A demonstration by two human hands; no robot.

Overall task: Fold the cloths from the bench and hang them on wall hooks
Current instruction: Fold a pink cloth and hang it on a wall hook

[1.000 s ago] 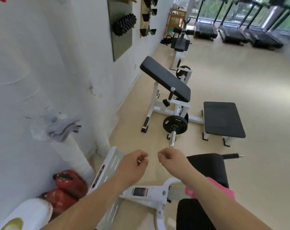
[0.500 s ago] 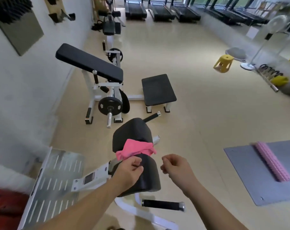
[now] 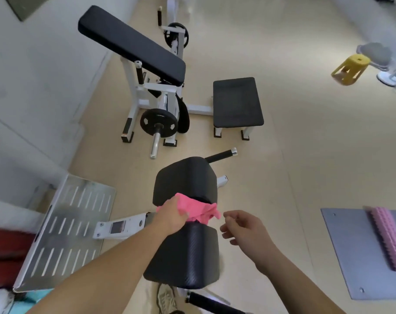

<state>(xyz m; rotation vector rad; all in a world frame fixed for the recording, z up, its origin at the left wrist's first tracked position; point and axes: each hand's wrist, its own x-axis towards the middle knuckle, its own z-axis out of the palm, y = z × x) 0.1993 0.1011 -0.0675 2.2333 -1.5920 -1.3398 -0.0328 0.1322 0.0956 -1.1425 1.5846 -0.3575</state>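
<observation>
My left hand (image 3: 173, 215) is closed on the crumpled pink cloth (image 3: 200, 210), which lies bunched in the gap between the two black padded cushions of the bench (image 3: 185, 257). My right hand (image 3: 244, 227) hovers just beside it, fingers loosely spread, holding nothing. The cloth looks light, limp and unslippery; I'd pinch two corners to shake it flat.

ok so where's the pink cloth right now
In the head view the pink cloth lies crumpled in the gap between the bench's two black pads, low and centre, with the left hand on it and the right hand beside it.
</observation>
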